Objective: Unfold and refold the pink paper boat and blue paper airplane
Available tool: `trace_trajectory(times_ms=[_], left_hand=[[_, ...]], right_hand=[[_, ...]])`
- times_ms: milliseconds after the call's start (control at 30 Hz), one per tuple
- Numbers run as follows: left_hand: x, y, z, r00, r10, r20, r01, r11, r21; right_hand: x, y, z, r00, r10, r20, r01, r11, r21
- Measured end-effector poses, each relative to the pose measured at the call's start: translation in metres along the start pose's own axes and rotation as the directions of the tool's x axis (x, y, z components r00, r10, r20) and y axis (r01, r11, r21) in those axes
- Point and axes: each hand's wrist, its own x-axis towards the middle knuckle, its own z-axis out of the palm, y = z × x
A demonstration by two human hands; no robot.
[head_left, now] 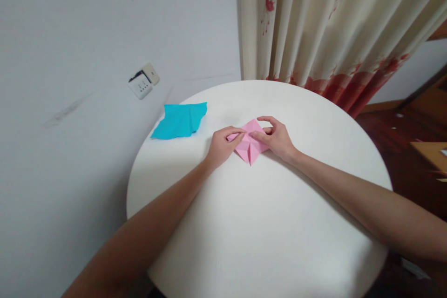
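Observation:
A pink sheet of folded paper [252,148] lies on the white round table [223,223], roughly a diamond with creases and a slit-like fold toward me. My left hand [224,143] pinches its left corner between thumb and fingers. From the right, my right hand [277,138] grips the paper's right side, thumb pressed on top near the middle and index finger curved past the far edge. The fingers cover both side corners. Farther left on the table rests a creased blue sheet of paper [179,121], apart from both hands.
A pale wall [70,172] borders the table on the left, with a socket plate [141,84] on it. Behind the table hangs a cream curtain [296,28] with red flowers. Dark flooring [387,125] and a wooden piece of furniture [429,156] show at the right.

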Motion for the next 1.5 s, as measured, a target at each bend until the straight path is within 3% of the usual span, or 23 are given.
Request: trace_trajectory(times_ms=[100,267,467,600,800,967,1200,1500], left_hand=[[-0.002,0.001,0.002,0.998,0.022,0.058,-0.021,1.000,-0.009],[-0.003,-0.002,0.003,0.985,-0.144,0.098,0.161,0.966,-0.203],[-0.004,0.000,-0.002,0.895,-0.329,0.300,0.405,0.881,-0.244],[-0.005,-0.002,-0.003,0.873,-0.325,0.363,0.434,0.857,-0.277],[-0.002,-0.008,-0.002,0.847,-0.343,0.407,0.482,0.818,-0.314],[-0.002,-0.003,-0.006,0.824,-0.337,0.455,0.482,0.840,-0.251],[-0.005,-0.003,-0.002,0.863,-0.388,0.324,0.479,0.833,-0.277],[-0.005,-0.008,0.003,0.889,-0.404,0.215,0.453,0.840,-0.297]], right_hand=[[0.001,0.002,-0.001,0.997,0.076,-0.001,-0.076,0.997,0.029],[0.003,0.004,-0.002,0.990,0.140,-0.031,-0.137,0.988,0.072],[0.000,0.002,-0.002,0.985,0.168,0.051,-0.172,0.980,0.098],[-0.001,0.000,-0.004,0.964,0.199,0.175,-0.211,0.976,0.052],[-0.001,0.002,-0.004,0.963,0.209,0.170,-0.220,0.975,0.042],[0.000,0.003,-0.005,0.965,0.206,0.162,-0.212,0.977,0.018],[0.001,0.002,-0.008,0.952,0.188,0.242,-0.168,0.980,-0.102],[0.003,0.004,-0.010,0.959,0.194,0.204,-0.161,0.972,-0.169]])
